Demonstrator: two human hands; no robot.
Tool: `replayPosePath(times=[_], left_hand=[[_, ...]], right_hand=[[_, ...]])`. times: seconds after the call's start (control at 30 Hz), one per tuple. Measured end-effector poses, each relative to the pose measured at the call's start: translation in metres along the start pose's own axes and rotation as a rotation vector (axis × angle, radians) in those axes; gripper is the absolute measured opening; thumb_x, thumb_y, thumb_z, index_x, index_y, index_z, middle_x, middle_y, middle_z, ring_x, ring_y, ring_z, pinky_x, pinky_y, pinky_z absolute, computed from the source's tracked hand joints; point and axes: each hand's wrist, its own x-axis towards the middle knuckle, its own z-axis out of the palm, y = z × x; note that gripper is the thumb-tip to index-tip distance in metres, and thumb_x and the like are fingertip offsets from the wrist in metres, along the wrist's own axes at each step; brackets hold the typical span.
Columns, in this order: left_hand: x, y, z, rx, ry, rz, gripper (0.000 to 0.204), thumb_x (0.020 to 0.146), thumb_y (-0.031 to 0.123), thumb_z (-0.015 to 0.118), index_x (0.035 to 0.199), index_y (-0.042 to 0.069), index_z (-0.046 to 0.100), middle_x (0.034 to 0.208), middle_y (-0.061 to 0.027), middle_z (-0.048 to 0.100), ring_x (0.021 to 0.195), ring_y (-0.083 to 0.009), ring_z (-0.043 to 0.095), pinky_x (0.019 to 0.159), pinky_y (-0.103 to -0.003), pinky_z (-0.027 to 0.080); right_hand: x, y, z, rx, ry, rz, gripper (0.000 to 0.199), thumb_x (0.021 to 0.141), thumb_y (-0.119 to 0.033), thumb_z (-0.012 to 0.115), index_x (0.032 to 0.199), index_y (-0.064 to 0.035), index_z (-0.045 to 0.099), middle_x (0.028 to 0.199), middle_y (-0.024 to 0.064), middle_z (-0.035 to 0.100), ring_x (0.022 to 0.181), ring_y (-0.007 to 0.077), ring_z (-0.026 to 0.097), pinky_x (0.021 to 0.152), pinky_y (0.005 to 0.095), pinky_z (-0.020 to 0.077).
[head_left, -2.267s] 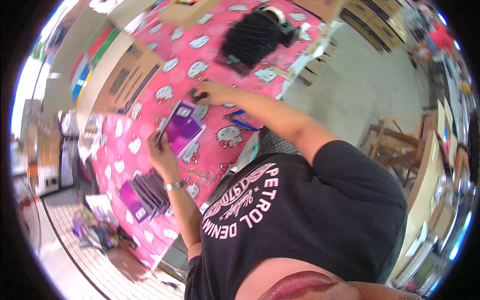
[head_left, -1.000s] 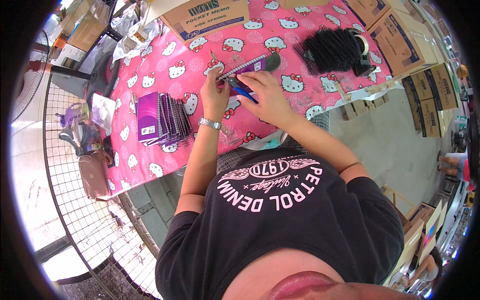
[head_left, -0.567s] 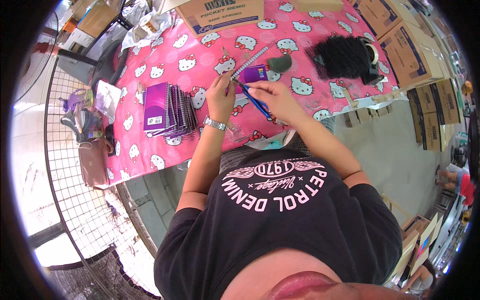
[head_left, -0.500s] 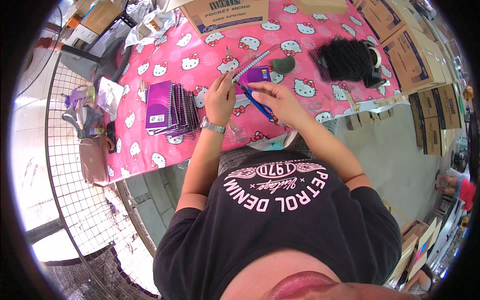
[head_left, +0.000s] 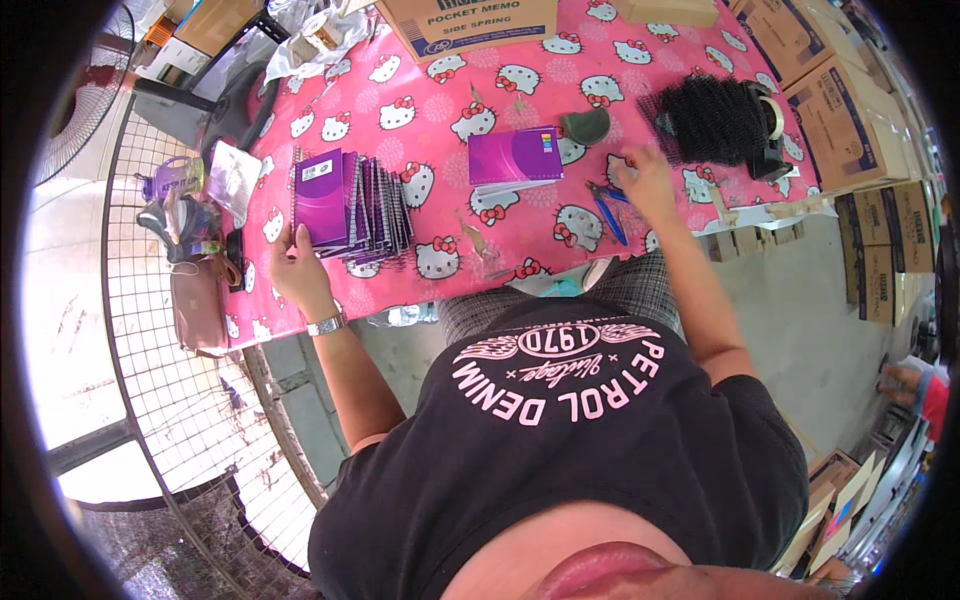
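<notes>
My left hand [head_left: 300,272] is at the near left corner of a purple spiral-bound notebook [head_left: 318,195], its fingers apart at the edge. That notebook lies against a fanned stack of purple spiral notebooks [head_left: 378,215]. On the right, my right hand [head_left: 648,185] hovers just above blue-handled pliers [head_left: 607,214], fingers loosely bent and nothing visible in them. The pliers lie on the table with their handles spread. Between my hands is a small pile of purple-covered pads [head_left: 515,158] with no coil visible. A heap of black spiral coils [head_left: 700,120] sits beyond my right hand.
A pink patterned cloth [head_left: 400,290] covers the table. A dark green rounded object [head_left: 585,125] lies behind the pads. A tape dispenser [head_left: 772,130] stands beside the coils. Cardboard boxes [head_left: 470,25] are at the back, more cartons [head_left: 845,120] at right. A brown bag [head_left: 198,305] hangs at left.
My left hand has moved left to the stack; the coil-bound notebook it held now lies there. My right hand has let go of the pliers and moved right. The pads are now uncovered.
</notes>
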Motion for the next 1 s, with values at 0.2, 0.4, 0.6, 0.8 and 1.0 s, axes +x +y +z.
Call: replayPosePath(times=[0.2, 0.4, 0.6, 0.8, 1.0], left_hand=[[0.005, -0.009, 0.001, 0.014, -0.092, 0.051, 0.032, 0.086, 0.025, 0.069, 0.110, 0.003, 0.070, 0.098, -0.0106, 0.069, 0.076, -0.0189, 0.058, 0.069, -0.032, 0.046], [-0.004, 0.042, -0.004, 0.146, 0.190, 0.508, 0.026, 0.087, 0.022, 0.067, 0.107, 0.005, 0.070, 0.098, -0.0095, 0.070, 0.083, -0.0242, 0.059, 0.079, -0.036, 0.045], [-0.071, 0.144, 0.080, -0.224, -0.486, 0.955, 0.030, 0.079, 0.015, 0.067, 0.108, 0.007, 0.066, 0.109, -0.0126, 0.063, 0.104, -0.0331, 0.055, 0.093, -0.045, 0.043], [-0.104, 0.147, 0.149, 0.071, -0.723, 1.188, 0.041, 0.078, 0.017, 0.064, 0.117, 0.006, 0.059, 0.118, -0.0124, 0.058, 0.108, -0.0336, 0.054, 0.094, -0.045, 0.044], [-0.092, 0.169, 0.144, -0.020, -0.824, 1.275, 0.031, 0.082, 0.013, 0.060, 0.112, 0.003, 0.061, 0.109, -0.0145, 0.062, 0.098, -0.0340, 0.058, 0.085, -0.043, 0.048]], right_hand=[[0.057, 0.053, 0.000, -0.497, 0.117, 0.071, 0.026, 0.084, -0.023, 0.061, 0.100, -0.0026, 0.064, 0.105, 0.0165, 0.062, 0.098, 0.0348, 0.061, 0.085, 0.0441, 0.0516], [0.065, 0.058, -0.011, -0.475, 0.054, 0.075, 0.022, 0.084, -0.018, 0.058, 0.101, -0.0080, 0.066, 0.104, 0.0139, 0.062, 0.095, 0.0320, 0.063, 0.080, 0.0422, 0.0540], [0.057, 0.027, -0.042, -0.338, 0.307, 0.076, 0.022, 0.080, -0.023, 0.059, 0.096, -0.0117, 0.069, 0.094, 0.0145, 0.062, 0.087, 0.0314, 0.064, 0.071, 0.0433, 0.0554], [0.019, -0.029, -0.040, -0.039, 0.220, 0.143, 0.025, 0.088, -0.030, 0.055, 0.099, -0.0098, 0.065, 0.090, 0.0173, 0.061, 0.082, 0.0359, 0.062, 0.069, 0.0486, 0.0510], [-0.031, -0.022, -0.040, 0.322, 0.178, 0.028, 0.024, 0.085, -0.015, 0.057, 0.106, -0.0053, 0.064, 0.097, 0.0196, 0.061, 0.091, 0.0377, 0.062, 0.081, 0.0462, 0.0499]])
